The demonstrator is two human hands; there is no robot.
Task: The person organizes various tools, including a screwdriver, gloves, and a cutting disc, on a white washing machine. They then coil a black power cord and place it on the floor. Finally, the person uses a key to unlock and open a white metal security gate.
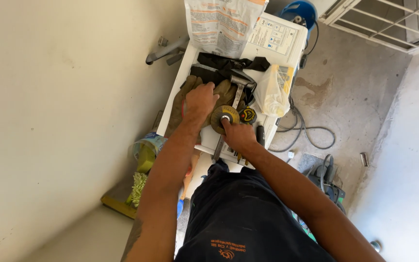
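— What colours are seen at the centre of the frame?
— Olive-brown gloves (185, 104), a tan disc (224, 118) with a silver hub.
— And at the upper right?
— A blue tank (302, 12); a yellowish bag (273, 90) is seen below it.

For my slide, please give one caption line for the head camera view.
Left hand rests on olive work gloves while right hand touches a round abrasive disc on a cluttered white table.
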